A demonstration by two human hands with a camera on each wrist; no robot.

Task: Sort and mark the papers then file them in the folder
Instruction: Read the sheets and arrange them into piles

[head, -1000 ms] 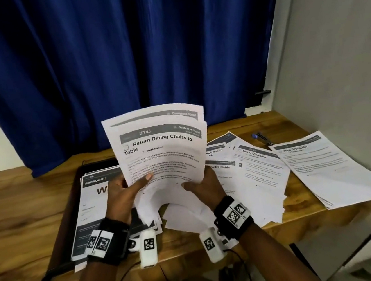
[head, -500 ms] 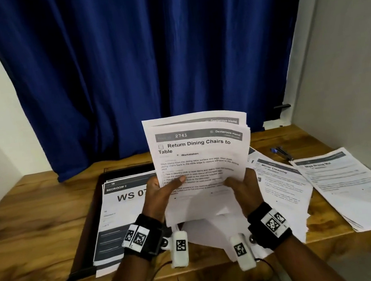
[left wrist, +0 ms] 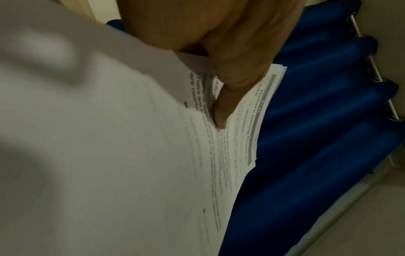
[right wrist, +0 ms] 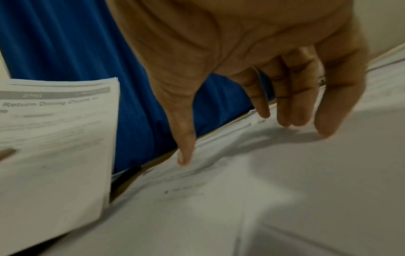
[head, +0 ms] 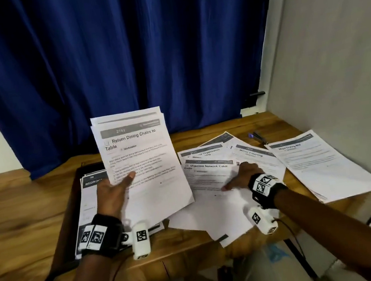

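My left hand holds a stack of printed papers upright over the table, thumb pressed on the top sheet titled "Return Dining Chairs to Table". That stack also shows at the left of the right wrist view. My right hand lies with straight fingers on the loose spread papers, on the sheet headed "Organize Network Cable". The open black folder lies at the left with a "BEDROOM" sheet inside.
A separate pile of papers lies at the right of the wooden table. A blue pen lies behind the spread papers. A blue curtain hangs behind the table, and a grey wall stands at the right.
My right hand has let go of the stack and moved down to the right onto the loose papers. My left hand alone keeps the stack, now tilted left.
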